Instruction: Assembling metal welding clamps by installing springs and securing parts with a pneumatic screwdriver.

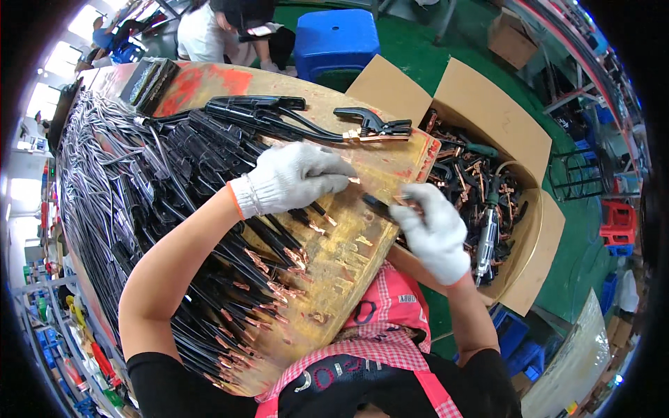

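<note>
My left hand, in a white knit glove, is closed around a black cable; its bare copper end sticks out past the fingertips. My right hand, also gloved, grips a black-and-copper electrode holder head near the table's right edge, its far part hidden by the fingers. The cable end and this head are apart. Beyond them lies a black electrode holder with copper jaw, joined to a cable. Many black cables with stripped copper ends spread over the wooden table under my left arm.
A cardboard box at the right holds many black and copper holder heads, with a silver power screwdriver on top. A blue stool stands beyond the table, near a seated person. A red stool stands far right.
</note>
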`<state>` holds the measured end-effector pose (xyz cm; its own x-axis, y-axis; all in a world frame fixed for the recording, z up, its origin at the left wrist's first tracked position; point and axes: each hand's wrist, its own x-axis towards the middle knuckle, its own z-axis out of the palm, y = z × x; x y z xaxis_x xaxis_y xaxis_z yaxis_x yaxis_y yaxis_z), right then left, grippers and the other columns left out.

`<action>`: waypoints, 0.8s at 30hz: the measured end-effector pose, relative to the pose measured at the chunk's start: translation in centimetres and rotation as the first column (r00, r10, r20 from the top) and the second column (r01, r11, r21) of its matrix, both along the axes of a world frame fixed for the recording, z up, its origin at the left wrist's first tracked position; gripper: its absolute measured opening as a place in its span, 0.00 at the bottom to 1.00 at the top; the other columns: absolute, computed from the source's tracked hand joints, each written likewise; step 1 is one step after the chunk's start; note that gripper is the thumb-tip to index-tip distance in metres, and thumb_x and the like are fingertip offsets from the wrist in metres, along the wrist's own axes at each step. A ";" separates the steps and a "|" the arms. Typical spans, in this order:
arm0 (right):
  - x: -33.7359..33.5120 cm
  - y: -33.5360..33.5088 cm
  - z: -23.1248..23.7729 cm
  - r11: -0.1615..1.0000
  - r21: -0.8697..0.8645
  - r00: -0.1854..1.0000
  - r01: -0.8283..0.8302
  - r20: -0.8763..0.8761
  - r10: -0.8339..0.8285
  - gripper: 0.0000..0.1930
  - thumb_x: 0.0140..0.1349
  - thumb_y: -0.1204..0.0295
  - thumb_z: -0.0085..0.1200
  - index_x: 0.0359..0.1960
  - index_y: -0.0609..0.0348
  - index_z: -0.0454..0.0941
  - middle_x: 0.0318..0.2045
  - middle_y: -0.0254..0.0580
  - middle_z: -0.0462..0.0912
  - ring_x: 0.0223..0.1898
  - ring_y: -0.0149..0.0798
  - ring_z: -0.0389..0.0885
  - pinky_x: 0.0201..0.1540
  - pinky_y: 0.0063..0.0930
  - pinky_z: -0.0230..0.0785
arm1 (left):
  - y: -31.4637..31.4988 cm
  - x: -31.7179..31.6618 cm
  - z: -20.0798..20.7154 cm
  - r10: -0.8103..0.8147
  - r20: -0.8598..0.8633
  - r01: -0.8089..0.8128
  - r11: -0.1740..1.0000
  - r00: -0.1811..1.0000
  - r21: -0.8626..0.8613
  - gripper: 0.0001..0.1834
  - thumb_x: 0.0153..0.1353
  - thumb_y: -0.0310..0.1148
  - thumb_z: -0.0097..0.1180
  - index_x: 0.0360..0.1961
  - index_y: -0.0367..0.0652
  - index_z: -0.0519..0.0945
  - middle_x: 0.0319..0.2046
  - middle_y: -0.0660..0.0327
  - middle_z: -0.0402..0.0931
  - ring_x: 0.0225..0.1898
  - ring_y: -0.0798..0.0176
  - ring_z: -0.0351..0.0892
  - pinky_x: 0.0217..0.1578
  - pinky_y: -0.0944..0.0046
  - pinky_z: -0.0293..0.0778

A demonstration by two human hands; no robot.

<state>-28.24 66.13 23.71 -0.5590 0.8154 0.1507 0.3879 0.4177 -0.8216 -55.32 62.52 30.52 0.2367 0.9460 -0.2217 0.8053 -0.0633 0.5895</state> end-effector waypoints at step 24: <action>-5.0 1.1 -3.4 0.916 0.390 0.986 -0.092 -0.092 0.138 0.21 0.50 0.68 0.68 0.48 0.49 0.78 0.37 0.40 0.82 0.37 0.48 0.82 0.37 0.42 0.72 | 0.2 -0.5 0.1 0.053 0.062 -0.041 0.984 0.997 -0.172 0.16 0.66 0.42 0.58 0.48 0.46 0.86 0.32 0.56 0.85 0.34 0.59 0.85 0.39 0.61 0.79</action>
